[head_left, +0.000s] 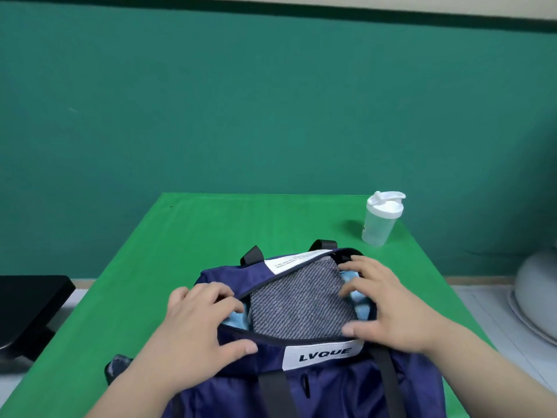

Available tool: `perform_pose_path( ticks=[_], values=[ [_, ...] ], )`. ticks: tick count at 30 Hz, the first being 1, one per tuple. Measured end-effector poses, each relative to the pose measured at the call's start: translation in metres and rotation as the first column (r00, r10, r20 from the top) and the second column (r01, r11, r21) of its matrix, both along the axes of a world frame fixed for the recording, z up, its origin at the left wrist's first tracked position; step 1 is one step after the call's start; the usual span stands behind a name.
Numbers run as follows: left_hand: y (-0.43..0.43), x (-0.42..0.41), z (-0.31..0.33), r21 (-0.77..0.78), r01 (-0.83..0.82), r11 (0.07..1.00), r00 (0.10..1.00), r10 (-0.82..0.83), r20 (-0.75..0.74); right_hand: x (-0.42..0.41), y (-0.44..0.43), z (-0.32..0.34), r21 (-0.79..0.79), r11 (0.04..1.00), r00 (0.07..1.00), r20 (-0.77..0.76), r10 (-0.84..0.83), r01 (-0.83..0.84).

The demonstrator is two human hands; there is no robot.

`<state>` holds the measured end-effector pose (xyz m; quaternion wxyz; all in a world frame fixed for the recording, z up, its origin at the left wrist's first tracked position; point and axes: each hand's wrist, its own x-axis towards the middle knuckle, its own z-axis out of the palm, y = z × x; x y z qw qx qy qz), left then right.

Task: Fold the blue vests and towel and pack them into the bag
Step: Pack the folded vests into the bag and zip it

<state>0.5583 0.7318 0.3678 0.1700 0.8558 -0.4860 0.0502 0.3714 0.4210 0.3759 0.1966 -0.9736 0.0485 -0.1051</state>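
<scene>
Head view: navy blue cloth bag point(331, 387) on green table point(211, 230), close to me. Long side runs left to right, mouth open, facing up. Grey striped towel point(298, 303) inside, on light blue vests point(233, 321). White tag point(322, 354) says LVQUE. Left hand point(193, 321) curls on bag rim. Right hand point(388, 306), fingers spread, presses towel edge.

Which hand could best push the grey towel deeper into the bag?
Probably the right hand: its fingertips rest at the edge of the towel, while the left hand holds the rim of the bag.
</scene>
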Motion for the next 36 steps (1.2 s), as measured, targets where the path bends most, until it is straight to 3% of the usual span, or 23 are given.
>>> perform_pose_path(
  ticks=[3,7,15,21,25,29,32,36],
  values=[
    [0.000,0.001,-0.005,0.074,-0.025,0.997,0.996,0.018,0.092,-0.012,-0.006,-0.009,-0.185,0.982,0.986,-0.169,-0.003,-0.029],
    [-0.004,0.004,-0.010,0.082,-0.066,0.994,0.972,0.046,0.229,-0.003,-0.013,-0.004,-0.153,0.987,0.986,-0.168,0.011,-0.037],
    [-0.024,0.028,0.003,-0.001,-0.253,0.967,0.958,0.251,0.139,0.051,-0.047,0.013,0.077,0.996,0.978,-0.207,-0.026,0.043],
    [-0.038,0.038,0.014,-0.131,-0.277,0.952,0.959,0.264,-0.107,0.091,-0.060,0.016,0.205,0.975,0.934,-0.357,-0.005,0.083],
    [-0.036,0.038,0.019,-0.214,-0.302,0.929,0.945,0.262,-0.195,0.098,-0.058,0.012,0.193,0.968,0.938,-0.334,-0.089,0.160],
    [-0.037,0.039,0.031,-0.255,-0.301,0.919,0.949,0.264,-0.170,0.088,-0.054,0.021,0.117,0.965,0.954,-0.218,-0.205,0.234],
    [-0.040,0.040,0.043,-0.267,-0.300,0.916,0.953,0.273,-0.132,0.080,-0.050,0.040,0.074,0.971,0.966,-0.148,-0.214,0.226],
    [-0.042,0.037,0.050,-0.217,-0.297,0.930,0.952,0.272,-0.140,0.075,-0.051,0.045,0.048,0.988,0.971,-0.198,-0.132,0.145]
  ],
)
